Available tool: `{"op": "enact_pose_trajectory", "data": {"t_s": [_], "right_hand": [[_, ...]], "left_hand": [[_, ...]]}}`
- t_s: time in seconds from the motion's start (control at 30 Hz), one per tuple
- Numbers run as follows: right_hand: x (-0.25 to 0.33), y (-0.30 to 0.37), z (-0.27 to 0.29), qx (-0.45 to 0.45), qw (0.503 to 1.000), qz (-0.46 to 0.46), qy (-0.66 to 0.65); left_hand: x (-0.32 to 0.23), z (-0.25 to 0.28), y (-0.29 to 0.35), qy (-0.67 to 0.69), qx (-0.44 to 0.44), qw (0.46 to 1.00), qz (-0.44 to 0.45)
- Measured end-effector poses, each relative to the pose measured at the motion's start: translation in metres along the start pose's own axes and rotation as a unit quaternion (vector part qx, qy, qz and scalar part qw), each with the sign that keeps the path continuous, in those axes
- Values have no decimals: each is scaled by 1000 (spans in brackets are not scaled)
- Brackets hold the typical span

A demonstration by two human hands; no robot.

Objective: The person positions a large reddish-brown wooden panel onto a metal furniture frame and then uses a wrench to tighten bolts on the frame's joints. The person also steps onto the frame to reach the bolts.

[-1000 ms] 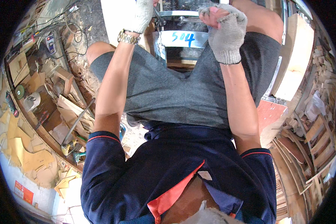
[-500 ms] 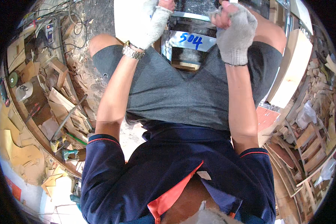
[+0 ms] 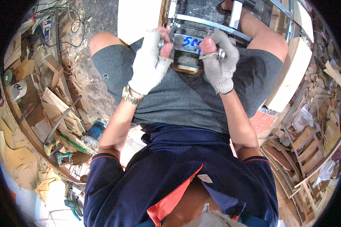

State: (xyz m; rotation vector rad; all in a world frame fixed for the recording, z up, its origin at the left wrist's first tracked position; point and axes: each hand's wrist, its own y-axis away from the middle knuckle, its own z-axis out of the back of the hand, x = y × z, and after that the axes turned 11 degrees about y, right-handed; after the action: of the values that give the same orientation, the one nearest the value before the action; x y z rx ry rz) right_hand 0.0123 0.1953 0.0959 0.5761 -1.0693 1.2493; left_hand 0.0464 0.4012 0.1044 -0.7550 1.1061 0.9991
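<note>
Head view: In a workshop strewn with wood, a seated person in a navy shirt and dark grey shorts (image 3: 178,106) brings two gloved hands together over the lap. The left hand (image 3: 149,62), in a white fingerless glove above a metal watch (image 3: 131,96), has its fingers curled toward the thumb; metal glints there, but whether the grip is closed on it cannot be told. The right hand (image 3: 222,66), gloved in grey, is bunched tight, its grip narrow around a small silvery metal piece (image 3: 221,56) that is too blurred to identify. Just beyond the hands, between the person's legs, lies a metal frame (image 3: 212,25) with a curved crossbar and a pale plate (image 3: 184,42) marked in blue. The work appears to be midway: crossbar and plate look already in place, while the hands are off the frame and busy with small hardware. Whether any joint is tightened, or how much remains, cannot be judged. A pale board (image 3: 138,19) lies beside the frame; wood scraps (image 3: 322,60) pile up at right.
</note>
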Motion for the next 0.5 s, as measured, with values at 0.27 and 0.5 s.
{"op": "enact_pose_trajectory", "data": {"t_s": [0.27, 0.5], "right_hand": [[-29, 1, -7, 117, 979, -166, 2], [-39, -13, -47, 42, 984, -146, -90]], "left_hand": [[-3, -4, 29, 10, 5, 997, 73], [-2, -1, 30, 12, 1, 996, 84]]}}
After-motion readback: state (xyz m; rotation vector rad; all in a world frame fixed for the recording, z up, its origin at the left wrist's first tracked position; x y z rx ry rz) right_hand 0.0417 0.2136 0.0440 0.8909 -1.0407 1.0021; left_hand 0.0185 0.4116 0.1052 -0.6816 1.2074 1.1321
